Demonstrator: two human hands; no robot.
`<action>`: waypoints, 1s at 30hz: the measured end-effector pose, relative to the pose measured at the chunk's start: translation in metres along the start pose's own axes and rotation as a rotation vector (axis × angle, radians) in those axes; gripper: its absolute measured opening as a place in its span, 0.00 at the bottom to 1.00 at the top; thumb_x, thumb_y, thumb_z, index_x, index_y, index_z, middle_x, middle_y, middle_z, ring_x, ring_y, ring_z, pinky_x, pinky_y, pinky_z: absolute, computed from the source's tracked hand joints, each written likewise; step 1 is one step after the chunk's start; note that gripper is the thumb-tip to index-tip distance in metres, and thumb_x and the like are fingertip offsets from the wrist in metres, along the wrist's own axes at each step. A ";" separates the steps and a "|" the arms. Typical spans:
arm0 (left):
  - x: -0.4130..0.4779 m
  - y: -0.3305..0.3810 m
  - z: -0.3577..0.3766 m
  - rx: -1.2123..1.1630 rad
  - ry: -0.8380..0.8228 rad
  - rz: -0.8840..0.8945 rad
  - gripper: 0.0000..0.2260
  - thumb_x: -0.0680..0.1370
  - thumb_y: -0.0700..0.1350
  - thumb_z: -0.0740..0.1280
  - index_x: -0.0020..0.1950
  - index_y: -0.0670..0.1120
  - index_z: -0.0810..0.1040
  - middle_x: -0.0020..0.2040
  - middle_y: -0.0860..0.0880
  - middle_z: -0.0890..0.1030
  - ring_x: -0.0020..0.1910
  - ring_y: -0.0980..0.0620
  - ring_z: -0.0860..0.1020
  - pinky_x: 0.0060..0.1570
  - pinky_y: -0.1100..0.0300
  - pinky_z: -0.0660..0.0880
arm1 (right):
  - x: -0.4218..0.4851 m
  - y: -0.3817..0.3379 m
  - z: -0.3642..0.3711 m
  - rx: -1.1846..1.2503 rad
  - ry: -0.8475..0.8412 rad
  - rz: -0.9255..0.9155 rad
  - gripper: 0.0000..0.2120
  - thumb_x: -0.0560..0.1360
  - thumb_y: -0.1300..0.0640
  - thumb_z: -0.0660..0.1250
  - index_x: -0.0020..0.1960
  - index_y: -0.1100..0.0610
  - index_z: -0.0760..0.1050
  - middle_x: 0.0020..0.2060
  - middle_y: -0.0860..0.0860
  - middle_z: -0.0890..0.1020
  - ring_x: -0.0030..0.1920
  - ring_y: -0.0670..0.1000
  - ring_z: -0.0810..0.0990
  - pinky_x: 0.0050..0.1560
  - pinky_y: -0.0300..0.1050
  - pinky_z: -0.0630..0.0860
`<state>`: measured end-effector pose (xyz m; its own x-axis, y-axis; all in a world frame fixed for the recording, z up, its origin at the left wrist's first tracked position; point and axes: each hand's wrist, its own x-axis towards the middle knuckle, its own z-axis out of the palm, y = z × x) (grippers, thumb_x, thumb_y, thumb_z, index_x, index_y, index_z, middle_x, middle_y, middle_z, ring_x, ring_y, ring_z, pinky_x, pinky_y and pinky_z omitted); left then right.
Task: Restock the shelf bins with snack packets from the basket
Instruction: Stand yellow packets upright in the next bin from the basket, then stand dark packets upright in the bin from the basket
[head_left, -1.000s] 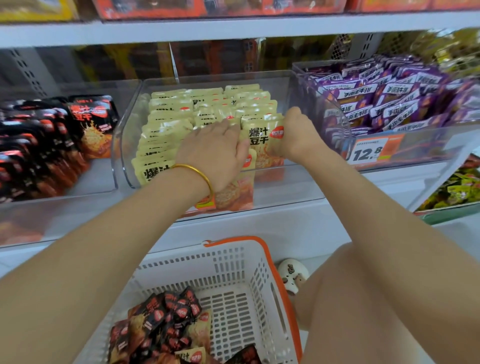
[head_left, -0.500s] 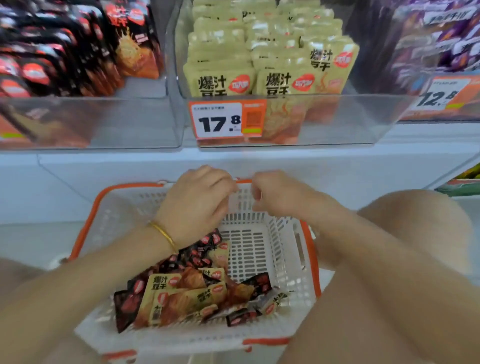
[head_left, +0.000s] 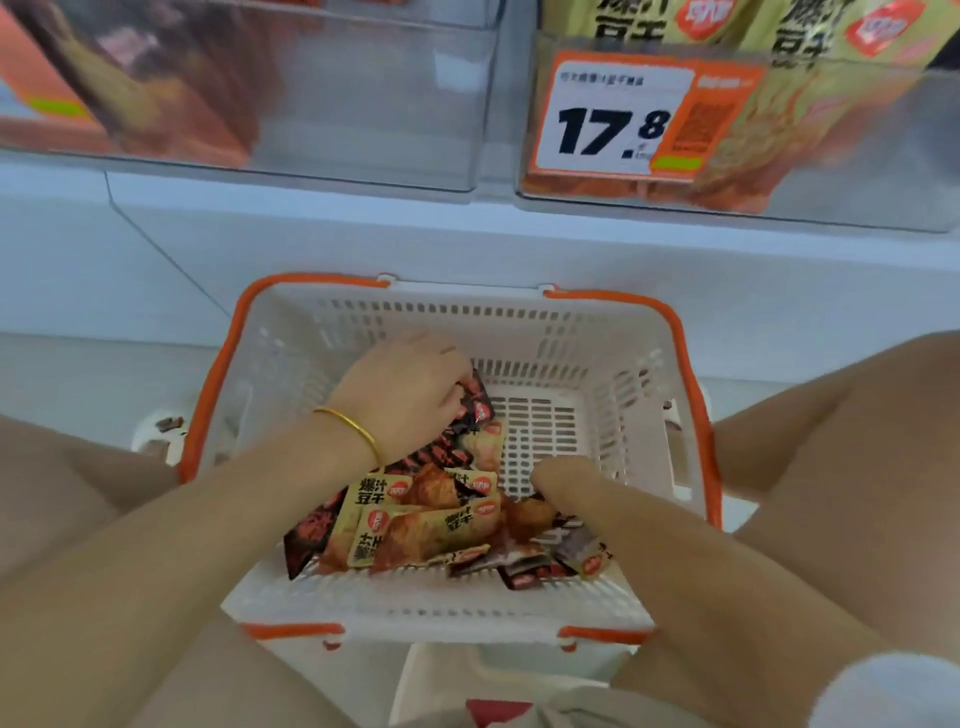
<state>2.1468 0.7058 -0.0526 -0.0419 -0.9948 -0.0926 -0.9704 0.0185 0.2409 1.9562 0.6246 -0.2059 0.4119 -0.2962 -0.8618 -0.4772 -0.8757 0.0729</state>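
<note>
A white basket with an orange rim (head_left: 693, 374) stands on the floor between my knees. It holds a heap of snack packets, yellow ones (head_left: 431, 530) at the front and black ones (head_left: 479, 405) further back. My left hand (head_left: 410, 395), with a gold bangle on its wrist, reaches into the basket, its fingers curled over a black packet. My right hand (head_left: 563, 486) dips into the heap from the right, and its fingers are hidden among the packets. Above, a clear shelf bin (head_left: 857, 171) holds upright yellow packets.
An orange price tag (head_left: 613, 119) reading 17.8 is fixed to the front of the yellow-packet bin. Another clear bin (head_left: 374, 114) sits to its left. The white shelf front (head_left: 467, 244) runs just behind the basket. My knees (head_left: 841, 415) flank the basket.
Both hands left the yellow packets in the shelf bin and came down into the basket. My view dropped from the shelf to the basket.
</note>
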 end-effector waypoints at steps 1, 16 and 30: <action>0.001 0.000 -0.003 -0.002 -0.014 -0.014 0.11 0.79 0.45 0.57 0.57 0.48 0.77 0.53 0.50 0.78 0.55 0.49 0.72 0.57 0.52 0.70 | -0.001 0.004 -0.014 -0.030 0.027 -0.016 0.11 0.75 0.68 0.62 0.56 0.62 0.76 0.53 0.54 0.78 0.53 0.57 0.78 0.52 0.50 0.78; -0.017 -0.019 -0.088 -0.428 0.018 -0.205 0.08 0.75 0.43 0.69 0.39 0.44 0.72 0.34 0.53 0.70 0.38 0.54 0.71 0.35 0.60 0.63 | -0.181 0.011 -0.204 0.778 0.807 -0.362 0.08 0.70 0.58 0.74 0.46 0.58 0.79 0.41 0.51 0.81 0.42 0.47 0.78 0.43 0.38 0.71; -0.010 -0.055 -0.209 0.051 0.975 -0.205 0.20 0.75 0.48 0.62 0.64 0.40 0.73 0.60 0.41 0.76 0.59 0.40 0.73 0.59 0.49 0.69 | -0.233 -0.004 -0.347 1.275 1.506 -0.311 0.10 0.68 0.59 0.70 0.48 0.57 0.73 0.44 0.54 0.80 0.46 0.55 0.81 0.46 0.56 0.80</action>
<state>2.2499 0.6939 0.1369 0.3188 -0.6263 0.7114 -0.9471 -0.1814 0.2647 2.1316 0.5651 0.1688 0.4518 -0.8349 0.3145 -0.1701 -0.4266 -0.8883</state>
